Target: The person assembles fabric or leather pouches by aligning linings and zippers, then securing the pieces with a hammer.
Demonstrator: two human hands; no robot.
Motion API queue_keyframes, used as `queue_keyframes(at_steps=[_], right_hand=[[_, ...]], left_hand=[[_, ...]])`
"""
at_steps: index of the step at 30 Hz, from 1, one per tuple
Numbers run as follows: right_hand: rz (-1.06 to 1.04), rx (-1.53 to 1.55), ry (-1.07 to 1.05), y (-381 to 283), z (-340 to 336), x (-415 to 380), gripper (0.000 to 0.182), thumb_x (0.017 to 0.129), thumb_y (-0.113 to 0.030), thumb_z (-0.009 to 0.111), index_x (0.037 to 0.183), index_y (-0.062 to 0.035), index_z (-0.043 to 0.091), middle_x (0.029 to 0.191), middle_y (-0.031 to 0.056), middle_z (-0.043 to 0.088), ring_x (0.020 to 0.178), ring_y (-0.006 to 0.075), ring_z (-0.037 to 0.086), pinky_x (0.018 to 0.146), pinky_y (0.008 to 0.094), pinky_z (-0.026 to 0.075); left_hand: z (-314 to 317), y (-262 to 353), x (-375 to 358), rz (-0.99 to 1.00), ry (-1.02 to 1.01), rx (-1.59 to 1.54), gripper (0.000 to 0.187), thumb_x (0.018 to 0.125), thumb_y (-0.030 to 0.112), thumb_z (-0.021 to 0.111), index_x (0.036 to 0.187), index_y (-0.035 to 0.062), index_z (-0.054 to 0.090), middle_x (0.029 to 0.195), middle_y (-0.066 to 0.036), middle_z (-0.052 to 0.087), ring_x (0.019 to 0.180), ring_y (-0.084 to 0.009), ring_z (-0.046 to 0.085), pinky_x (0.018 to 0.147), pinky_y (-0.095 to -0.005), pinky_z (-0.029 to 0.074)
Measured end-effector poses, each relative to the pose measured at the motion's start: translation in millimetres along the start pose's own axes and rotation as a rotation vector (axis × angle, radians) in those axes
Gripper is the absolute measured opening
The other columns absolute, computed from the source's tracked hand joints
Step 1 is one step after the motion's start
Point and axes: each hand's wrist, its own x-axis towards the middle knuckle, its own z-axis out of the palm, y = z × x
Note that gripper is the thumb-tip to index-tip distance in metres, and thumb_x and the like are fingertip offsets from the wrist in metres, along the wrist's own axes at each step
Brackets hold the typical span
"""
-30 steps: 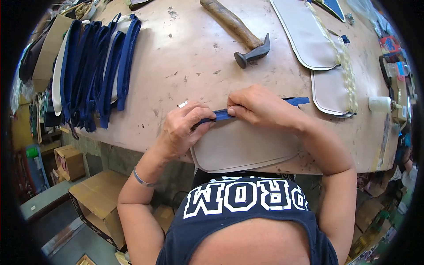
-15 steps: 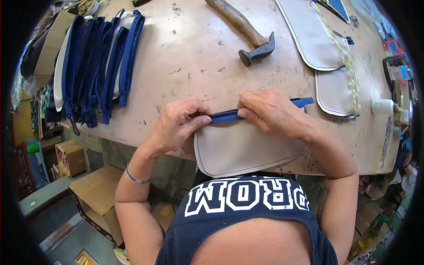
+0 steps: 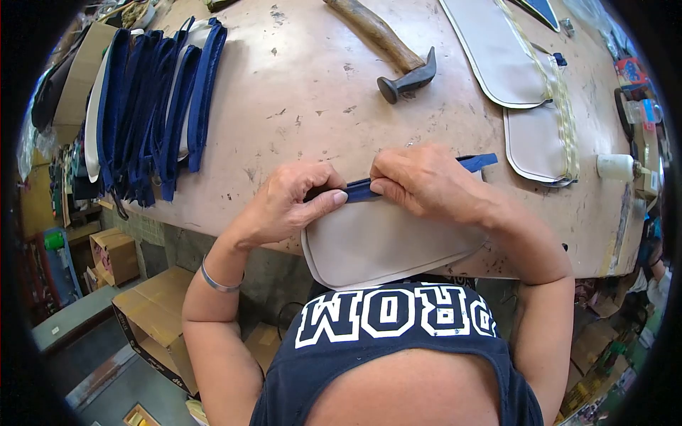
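A beige panel [image 3: 387,245] with rounded lower corners lies in front of me, its lower part hanging past the table's front edge. Dark blue edging [image 3: 361,190] runs along its upper edge, and a loose tail of it sticks out to the right. My left hand [image 3: 302,197] pinches this edging near its left end between thumb and fingers. Close by on the right, my right hand [image 3: 420,179] is curled over the same edging with thumb and forefinger pressed together. Only a short stretch of blue shows between the two hands.
A hammer [image 3: 376,32] lies on the table [image 3: 284,92] beyond my hands. At left stands a row of blue-edged pieces [image 3: 153,106]. Two beige panels with yellowish strips [image 3: 490,53] lie at right, near a white spool [image 3: 615,167]. Cardboard boxes [image 3: 153,305] sit below.
My right hand has slid left along the blue edging, closer to my left hand. The visible stretch between them is shorter, and the panel has shifted slightly left.
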Motion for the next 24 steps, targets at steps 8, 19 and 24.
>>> queue_keyframes(at_steps=[8, 19, 24], right_hand=[[-0.049, -0.005, 0.043, -2.8, 10.0, -2.3, 0.012, 0.08, -0.014, 0.057, 0.084, -0.0029, 0.052, 0.077, 0.0136, 0.056, 0.073, 0.0326, 0.056, 0.064, 0.0406, 0.044], [0.064, -0.019, -0.18, 16.6, -25.9, -46.2, 0.012, 0.082, -0.017, 0.054, 0.085, -0.0052, 0.052, 0.077, 0.0131, 0.056, 0.076, 0.0309, 0.056, 0.067, 0.0399, 0.043], [-0.172, -0.036, -0.025, -13.4, -31.0, -26.4, 0.006, 0.08, -0.012, 0.054, 0.082, -0.0068, 0.051, 0.074, 0.0105, 0.052, 0.072, 0.0281, 0.052, 0.067, 0.0368, 0.04]], left_hand=[[6.9, 4.0, 12.8, 0.228, 0.006, 0.397, 0.016, 0.08, 0.022, 0.061, 0.082, 0.007, 0.063, 0.066, -0.009, 0.058, 0.06, -0.0246, 0.05, 0.071, -0.031, 0.036], [-17.7, -13.7, -32.5, -0.013, -0.164, 0.031, 0.022, 0.08, 0.023, 0.062, 0.073, 0.0023, 0.058, 0.076, -0.008, 0.058, 0.074, -0.0199, 0.053, 0.079, -0.033, 0.039], [-32.8, -20.4, -7.3, 0.175, -0.286, -0.094, 0.02, 0.082, 0.016, 0.058, 0.096, 0.0023, 0.064, 0.116, -0.016, 0.054, 0.103, -0.0213, 0.051, 0.091, -0.0309, 0.038]])
